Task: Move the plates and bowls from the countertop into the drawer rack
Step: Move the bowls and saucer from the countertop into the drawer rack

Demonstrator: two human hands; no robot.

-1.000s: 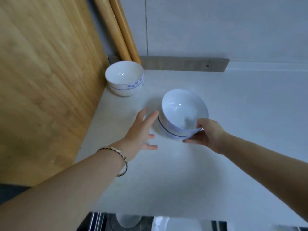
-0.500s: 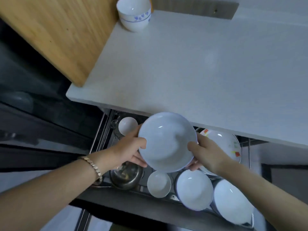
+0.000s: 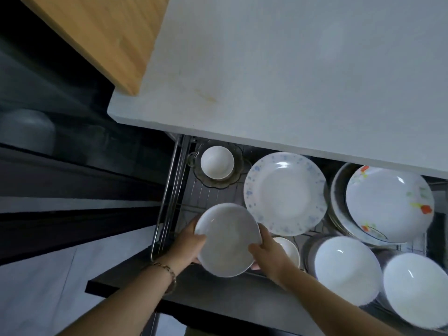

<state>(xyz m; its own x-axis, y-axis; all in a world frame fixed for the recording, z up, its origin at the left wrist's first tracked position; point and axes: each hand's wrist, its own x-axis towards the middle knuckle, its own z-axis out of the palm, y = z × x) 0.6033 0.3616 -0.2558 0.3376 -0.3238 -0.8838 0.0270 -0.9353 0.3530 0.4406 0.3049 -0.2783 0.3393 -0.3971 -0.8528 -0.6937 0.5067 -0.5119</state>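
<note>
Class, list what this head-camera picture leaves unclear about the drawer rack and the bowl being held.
- Rack space under the held bowl: hidden by bowl, left hand and right hand.
- Small bowl: partly hidden by the right hand.
- Rightmost bowl: blurred, near the frame edge.
- Countertop: cut off at the top.

Pale countertop [image 3: 303,76], wooden board [image 3: 104,32] leaning left, grey floor tiles [image 3: 36,292] below.
</note>
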